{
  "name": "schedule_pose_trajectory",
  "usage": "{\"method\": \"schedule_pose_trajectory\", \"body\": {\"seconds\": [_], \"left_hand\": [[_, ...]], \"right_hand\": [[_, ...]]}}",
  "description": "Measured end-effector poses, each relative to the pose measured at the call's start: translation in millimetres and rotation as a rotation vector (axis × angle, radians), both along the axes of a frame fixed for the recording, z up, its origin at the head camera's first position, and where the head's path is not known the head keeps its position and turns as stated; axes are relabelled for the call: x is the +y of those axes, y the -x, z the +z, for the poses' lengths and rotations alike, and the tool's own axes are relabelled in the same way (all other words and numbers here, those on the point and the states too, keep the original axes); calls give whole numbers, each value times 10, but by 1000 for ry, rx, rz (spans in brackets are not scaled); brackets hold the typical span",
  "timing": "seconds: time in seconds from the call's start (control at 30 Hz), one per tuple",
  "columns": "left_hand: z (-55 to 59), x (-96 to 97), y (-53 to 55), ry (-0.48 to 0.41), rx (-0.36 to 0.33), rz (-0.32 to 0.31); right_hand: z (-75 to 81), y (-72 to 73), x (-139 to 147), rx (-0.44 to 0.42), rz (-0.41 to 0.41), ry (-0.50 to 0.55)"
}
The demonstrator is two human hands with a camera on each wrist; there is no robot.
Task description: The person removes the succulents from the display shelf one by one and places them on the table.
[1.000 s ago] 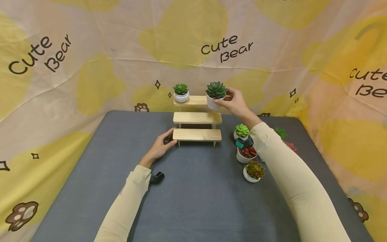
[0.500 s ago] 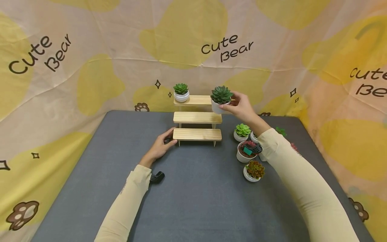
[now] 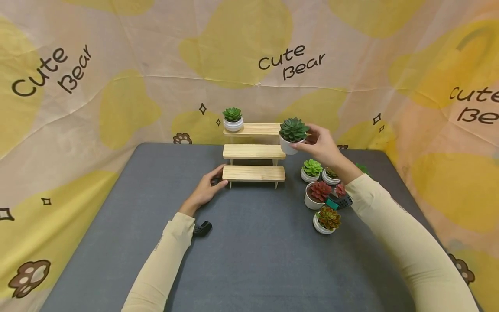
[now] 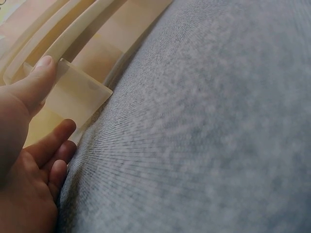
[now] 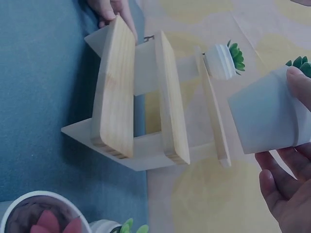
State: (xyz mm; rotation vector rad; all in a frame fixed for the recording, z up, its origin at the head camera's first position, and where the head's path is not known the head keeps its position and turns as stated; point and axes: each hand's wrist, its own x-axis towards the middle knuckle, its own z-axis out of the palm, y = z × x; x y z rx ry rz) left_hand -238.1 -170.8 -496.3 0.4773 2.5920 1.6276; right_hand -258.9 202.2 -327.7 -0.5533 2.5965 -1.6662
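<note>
I see the right hand (image 3: 322, 147) pinching a dark plant (image 3: 293, 129) by its pot (image 5: 265, 114), clear of the stand (image 3: 254, 151) at its two o'clock. At eight, the left hand (image 3: 205, 189) grips the lowest step (image 3: 254, 173). A small plant (image 3: 233, 121) sits up at eleven; other plants (image 3: 319, 192) cluster at four.

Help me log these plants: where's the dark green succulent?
In the head view, the dark green succulent is in the right hand, by the right end of the top wooden tier.

Grey fabric-topped table (image 3: 249, 264), a three-tier pale wooden stand (image 3: 254, 173) is parked by the left hand (image 3: 205, 189), red-and-green white-potted succulents (image 3: 320, 192) are kinda bunched near the right hand (image 3: 322, 147).
</note>
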Motion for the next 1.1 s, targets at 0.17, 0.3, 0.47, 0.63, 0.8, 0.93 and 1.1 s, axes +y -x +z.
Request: {"method": "schedule_pose_trajectory", "body": {"seconds": [0.17,0.3,0.47,0.63,0.8,0.93,1.1], "left_hand": [[8,-6,4,-1,-1,-2],[3,-8,4,-5,-4,3],[-6,10,-12,-3,-24,-4],[172,57,-104,-24,-18,-11],[361,72,-197,-29,-24,-23],[372,65,-198,-31,-29,-24],[89,3,-43,-16,-22,-9]], "right_hand": [[-37,-71,67,2,-12,-23],[-79,-114,120,-15,-35,-51],[-130,-190,214,-41,-43,-55],[-151,-257,302,7,-27,-57],[-176,-337,387,40,-31,-49],[-201,-399,457,43,-39,-48],[-240,-469,555,47,-55,-48]]}}
